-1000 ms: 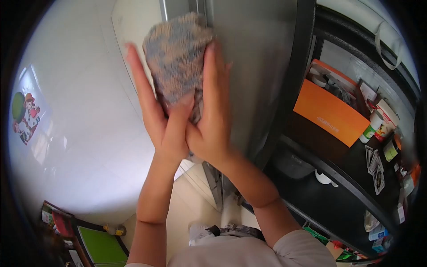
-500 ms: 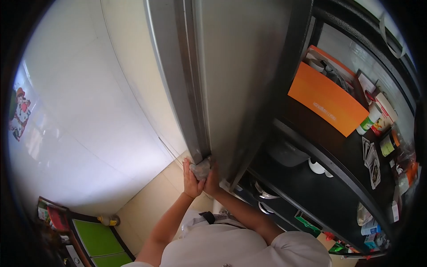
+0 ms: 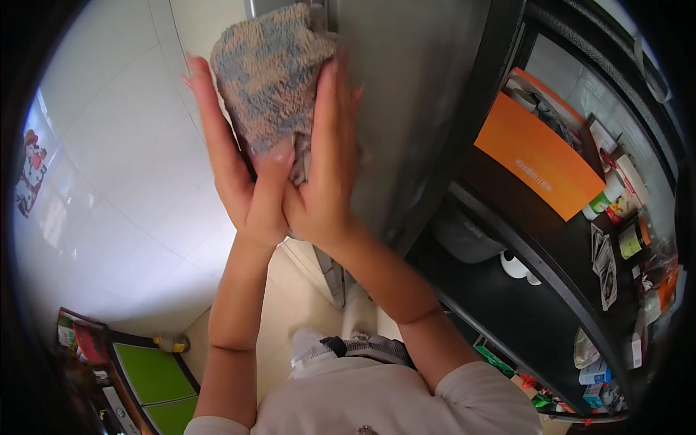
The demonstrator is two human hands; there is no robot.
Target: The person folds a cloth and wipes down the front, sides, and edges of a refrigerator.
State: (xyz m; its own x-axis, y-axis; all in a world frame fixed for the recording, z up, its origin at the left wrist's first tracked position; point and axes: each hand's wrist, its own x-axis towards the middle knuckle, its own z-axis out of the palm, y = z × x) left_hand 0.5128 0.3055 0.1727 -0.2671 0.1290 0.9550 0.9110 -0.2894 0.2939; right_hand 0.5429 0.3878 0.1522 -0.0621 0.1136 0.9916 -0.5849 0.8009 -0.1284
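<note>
Both hands are raised in front of me around a bunched cloth (image 3: 272, 72), fluffy, blue-grey and beige. My left hand (image 3: 243, 181) lies along its left side, with the thumb across its lower front. On the right side, my right hand (image 3: 326, 167) presses the cloth with fairly straight fingers. Behind the cloth runs the edge of a tall grey panel (image 3: 406, 101), mostly covered at this height. Whether the cloth touches that edge, I cannot tell.
At the right stands a black shelf unit (image 3: 558, 290) with an orange box (image 3: 540, 156), a green-and-white tube (image 3: 603, 196) and a jar (image 3: 633, 238). A white glossy wall (image 3: 123, 167) is on the left. Below it sits a green-fronted cabinet (image 3: 154, 373).
Both hands have moved up from low on the panel's edge to the upper part of the view, carrying the cloth with them. They now look much larger and closer.
</note>
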